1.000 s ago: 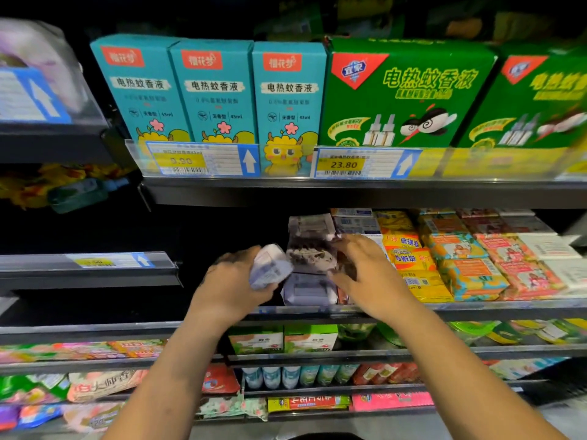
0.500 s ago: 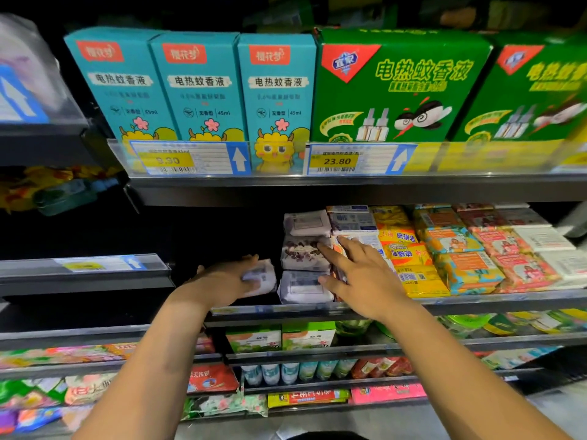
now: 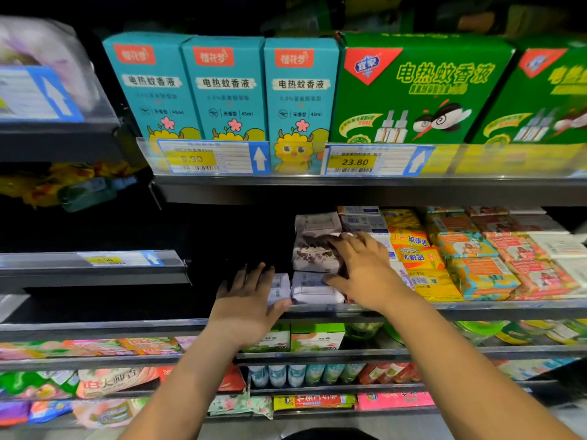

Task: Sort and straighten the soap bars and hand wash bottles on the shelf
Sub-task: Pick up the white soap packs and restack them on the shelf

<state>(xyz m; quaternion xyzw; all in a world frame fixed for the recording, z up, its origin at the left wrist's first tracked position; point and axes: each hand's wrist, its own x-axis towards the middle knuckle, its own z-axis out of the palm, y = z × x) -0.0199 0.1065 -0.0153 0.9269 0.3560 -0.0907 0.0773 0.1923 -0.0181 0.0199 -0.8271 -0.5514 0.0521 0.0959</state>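
A column of lilac-wrapped soap bars lies on the middle shelf (image 3: 476, 308): a back bar (image 3: 316, 222), a flower-printed middle bar (image 3: 313, 254) and a front bar (image 3: 313, 290). My left hand (image 3: 246, 301) holds another pale lilac soap bar (image 3: 280, 289), set down on the shelf right beside the front bar's left side, with the fingers over it and the thumb against its near edge. My right hand (image 3: 365, 269) lies spread with straight fingers on the flower-printed bar, and its thumb touches the front bar.
Yellow soap packs (image 3: 416, 255), orange-teal packs (image 3: 476, 265) and pink packs (image 3: 533, 268) fill the shelf to the right. Left of my left hand the shelf is dark. Teal boxes (image 3: 225, 90) and green boxes (image 3: 413, 90) stand on the shelf above, close overhead.
My left hand has lowered its soap bar from mid-air onto the shelf beside the front bar. My right hand has slid forward and left onto the flower-printed bar.
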